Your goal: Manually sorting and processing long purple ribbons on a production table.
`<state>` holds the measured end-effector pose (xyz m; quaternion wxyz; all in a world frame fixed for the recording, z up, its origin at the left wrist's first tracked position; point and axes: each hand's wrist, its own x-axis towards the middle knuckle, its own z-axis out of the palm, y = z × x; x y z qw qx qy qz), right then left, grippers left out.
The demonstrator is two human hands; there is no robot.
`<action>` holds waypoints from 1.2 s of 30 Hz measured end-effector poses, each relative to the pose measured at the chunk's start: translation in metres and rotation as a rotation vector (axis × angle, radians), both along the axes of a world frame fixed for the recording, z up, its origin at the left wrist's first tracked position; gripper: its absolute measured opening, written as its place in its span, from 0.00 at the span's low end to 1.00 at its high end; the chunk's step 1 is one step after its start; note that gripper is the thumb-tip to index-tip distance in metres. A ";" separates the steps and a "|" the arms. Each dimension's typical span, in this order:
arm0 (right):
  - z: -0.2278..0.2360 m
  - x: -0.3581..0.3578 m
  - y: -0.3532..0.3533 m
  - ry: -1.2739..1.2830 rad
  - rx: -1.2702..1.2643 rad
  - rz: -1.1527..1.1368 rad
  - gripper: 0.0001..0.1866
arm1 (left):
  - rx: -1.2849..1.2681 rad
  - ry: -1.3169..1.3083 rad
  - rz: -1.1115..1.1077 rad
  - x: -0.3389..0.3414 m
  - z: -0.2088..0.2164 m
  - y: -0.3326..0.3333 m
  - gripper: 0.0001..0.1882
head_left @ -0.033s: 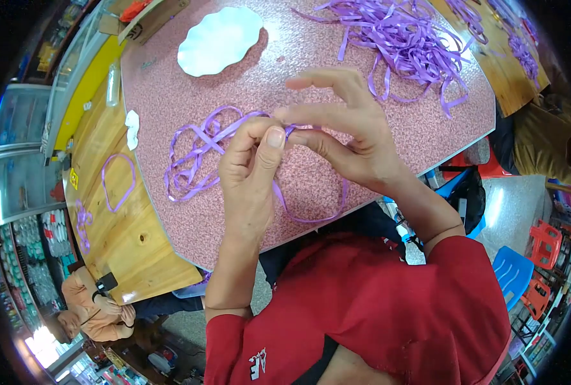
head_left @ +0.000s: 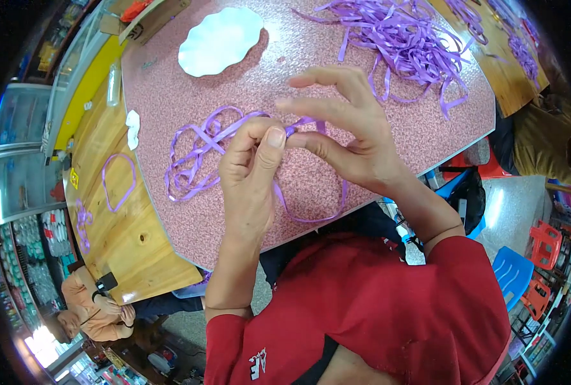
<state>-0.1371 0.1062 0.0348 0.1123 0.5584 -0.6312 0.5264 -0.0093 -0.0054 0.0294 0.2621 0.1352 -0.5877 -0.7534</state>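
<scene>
From here I have the left hand (head_left: pixel 248 170) pinching the ribbon (head_left: pixel 290 131) over the bench (head_left: pixel 170 96); the right hand (head_left: pixel 362 131) has its fingers spread wide, thumb tip at the ribbon beside that pinch.

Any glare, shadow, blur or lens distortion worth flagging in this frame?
Head view: glare on the pink speckled tabletop beside the white scalloped dish, which casts a shadow; head view: the right hand slightly blurred at its index tip; head view: strong fisheye bending toward black corners, with the lower left washed out.
</scene>
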 end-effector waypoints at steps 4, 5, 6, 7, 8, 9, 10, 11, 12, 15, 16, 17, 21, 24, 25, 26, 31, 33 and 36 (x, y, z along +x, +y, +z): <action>0.005 0.006 0.006 -0.089 -0.031 -0.012 0.16 | 0.088 0.070 0.007 0.000 0.005 0.005 0.05; 0.006 0.006 0.006 -0.102 -0.032 0.050 0.16 | 0.129 0.083 0.026 -0.001 0.008 0.007 0.04; 0.007 0.007 0.006 -0.095 -0.033 0.053 0.16 | 0.127 0.090 0.028 -0.001 0.010 0.009 0.04; 0.010 0.008 0.005 -0.064 -0.048 0.063 0.16 | 0.163 0.126 0.028 -0.001 0.012 0.010 0.03; 0.012 0.008 0.004 -0.032 -0.063 0.076 0.16 | 0.199 0.164 0.031 -0.001 0.014 0.010 0.03; 0.014 0.010 0.002 -0.022 -0.067 0.085 0.16 | 0.194 0.175 0.039 -0.001 0.016 0.009 0.03; 0.015 0.013 0.001 -0.058 -0.077 0.083 0.16 | 0.252 0.179 0.050 -0.001 0.018 0.009 0.03; 0.018 0.016 -0.001 -0.094 -0.087 0.083 0.16 | 0.310 0.184 0.061 0.000 0.021 0.008 0.03; 0.022 0.019 -0.001 -0.082 -0.091 0.095 0.16 | 0.304 0.199 0.070 0.000 0.025 0.007 0.03; 0.037 0.024 -0.004 -0.167 -0.075 0.128 0.17 | 0.356 0.295 0.027 0.005 0.038 0.004 0.05; 0.043 0.024 -0.005 -0.188 -0.079 0.187 0.17 | 0.385 0.311 -0.011 0.007 0.042 0.002 0.05; 0.049 0.024 -0.006 -0.210 -0.083 0.245 0.16 | 0.415 0.325 -0.050 0.009 0.046 0.000 0.05; 0.073 0.022 -0.017 -0.294 -0.140 0.419 0.17 | 0.394 0.401 -0.049 0.009 0.076 -0.004 0.05; 0.089 0.018 -0.024 -0.276 -0.147 0.505 0.17 | 0.427 0.447 -0.094 0.011 0.096 -0.008 0.05; 0.090 0.017 -0.027 -0.330 -0.162 0.548 0.17 | 0.456 0.435 -0.135 0.010 0.094 -0.013 0.06; 0.088 0.016 -0.031 -0.387 -0.177 0.588 0.16 | 0.486 0.420 -0.179 0.009 0.089 -0.019 0.07; 0.043 0.010 -0.046 -0.794 -0.009 0.664 0.12 | 0.277 0.264 -0.016 0.009 0.033 -0.045 0.15; 0.024 0.003 -0.048 -0.941 0.089 0.695 0.11 | 0.065 0.218 0.128 0.004 0.026 -0.046 0.19; 0.007 -0.004 -0.052 -1.025 0.171 0.691 0.10 | -0.192 0.109 0.125 0.002 0.019 -0.051 0.20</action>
